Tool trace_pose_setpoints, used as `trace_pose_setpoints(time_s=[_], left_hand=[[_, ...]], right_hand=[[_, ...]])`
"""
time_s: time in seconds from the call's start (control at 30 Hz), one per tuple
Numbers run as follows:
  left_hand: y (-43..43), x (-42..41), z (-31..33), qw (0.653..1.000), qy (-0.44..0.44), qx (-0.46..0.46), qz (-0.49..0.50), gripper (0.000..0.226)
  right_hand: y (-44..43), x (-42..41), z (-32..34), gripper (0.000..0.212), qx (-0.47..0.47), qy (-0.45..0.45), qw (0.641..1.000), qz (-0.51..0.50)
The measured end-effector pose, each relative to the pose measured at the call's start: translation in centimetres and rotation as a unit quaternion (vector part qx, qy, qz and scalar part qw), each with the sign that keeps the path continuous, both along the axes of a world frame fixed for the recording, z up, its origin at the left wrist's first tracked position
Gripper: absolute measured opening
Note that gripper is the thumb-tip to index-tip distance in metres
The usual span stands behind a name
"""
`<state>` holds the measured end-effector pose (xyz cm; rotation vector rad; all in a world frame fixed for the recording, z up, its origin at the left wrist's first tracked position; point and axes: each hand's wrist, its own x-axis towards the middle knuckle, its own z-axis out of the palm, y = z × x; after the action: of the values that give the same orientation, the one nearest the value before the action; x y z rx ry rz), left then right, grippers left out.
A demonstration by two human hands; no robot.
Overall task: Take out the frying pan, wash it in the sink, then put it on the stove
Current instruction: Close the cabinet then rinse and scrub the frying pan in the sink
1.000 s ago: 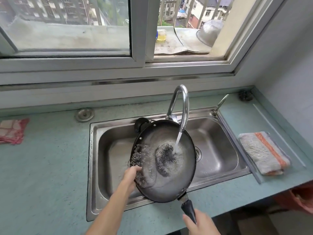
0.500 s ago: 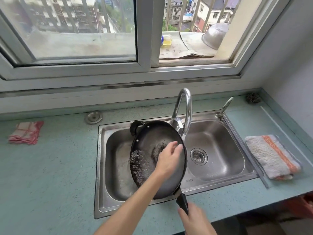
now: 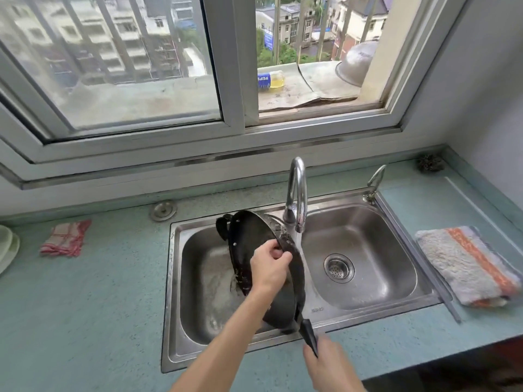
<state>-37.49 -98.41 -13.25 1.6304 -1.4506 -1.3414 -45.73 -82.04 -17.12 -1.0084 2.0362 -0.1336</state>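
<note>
A black frying pan (image 3: 247,241) is tipped steeply on its side over the left basin of the steel double sink (image 3: 173,278), its inside facing left. Wet specks cling to its rim, and water runs from its low edge into the basin. My left hand (image 3: 268,268) grips the pan's upper right rim with curled fingers and thumb. My right hand (image 3: 329,366) holds the long black handle (image 3: 309,333) at the sink's front edge. The curved faucet (image 3: 297,190) stands just behind the pan, and no stream comes from it.
The right basin holds only its drain strainer (image 3: 339,267). A folded striped towel (image 3: 467,264) lies on the counter to the right, and a red checked cloth (image 3: 66,239) and plates (image 3: 7,250) to the left. A dark scrubber (image 3: 430,163) sits in the far right corner.
The water stream has stopped. My left hand went from the pan's left rim, across its inside, to the right rim. The pan has tipped from nearly flat to steeply on its side.
</note>
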Motion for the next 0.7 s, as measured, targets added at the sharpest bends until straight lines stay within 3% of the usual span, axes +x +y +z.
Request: trace_pose_setpoints(time_s=[0.13, 0.27, 0.5, 0.7], left_hand=[[1.3, 1.5, 0.9, 0.995, 0.101, 0.023, -0.009, 0.011], [2.2, 1.8, 1.9, 0.989, 0.144, 0.019, -0.003, 0.026], [2.9, 2.6, 2.6, 0.983, 0.18, 0.021, 0.012, 0.03], [3.3, 3.4, 2.6, 0.972, 0.214, 0.056, 0.082, 0.022]], right_hand=[[0.1, -2.3, -0.1, 0.02, 0.03, -0.103, 0.987, -0.12], [-0.1, -2.5, 0.4, 0.022, 0.031, -0.212, 0.966, -0.143], [-1.1, -4.3, -0.1, 0.025, -0.047, -0.212, 0.969, -0.119], [-2.8, -7.0, -2.4, 0.025, -0.072, -0.122, 0.99, -0.002]])
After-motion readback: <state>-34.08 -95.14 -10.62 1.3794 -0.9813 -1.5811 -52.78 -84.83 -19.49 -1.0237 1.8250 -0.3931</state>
